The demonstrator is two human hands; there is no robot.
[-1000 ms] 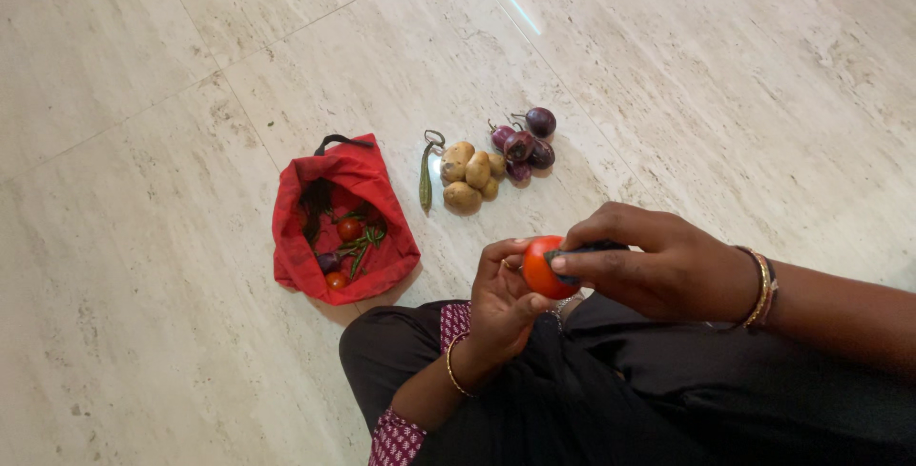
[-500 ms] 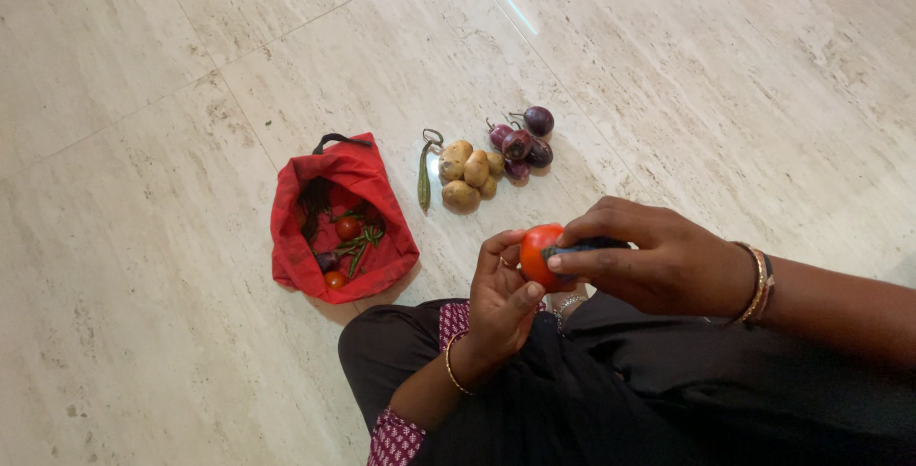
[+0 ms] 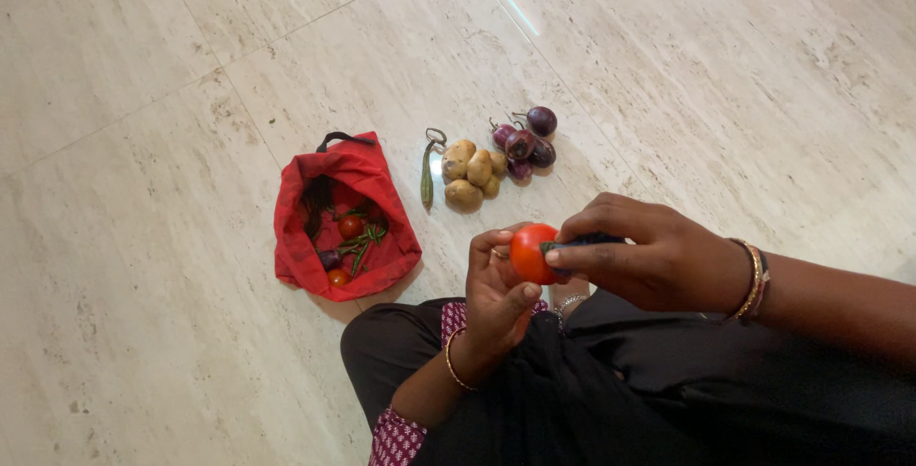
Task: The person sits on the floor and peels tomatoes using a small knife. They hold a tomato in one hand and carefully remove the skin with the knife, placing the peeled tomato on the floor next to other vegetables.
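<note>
Red tomato (image 3: 530, 253) is held over the lap, mid-frame, cupped in the left hand (image 3: 496, 294), whose fingers are curled round its left side with the thumb underneath. Right hand (image 3: 649, 261) is closed round a dark-handled tool (image 3: 582, 242), apparently a small knife or peeler; the blade end is pressed against the tomato's right side, though the blade itself is hidden by the fingers. Step in hand is judged to be cutting or peeling the tomato, at an early stage, as no cut surface is seen.

Next move calls for a steady left grip and a controlled stroke kept clear of the left thumb.

On the marble floor (image 3: 143, 332), a red cloth bag (image 3: 339, 218) lies open to the left, with small tomatoes and green chillies inside. Farther off, potatoes (image 3: 470, 172) and purple brinjals (image 3: 525, 144) are piled touching, with a long green pod (image 3: 426, 175) just left of them.
</note>
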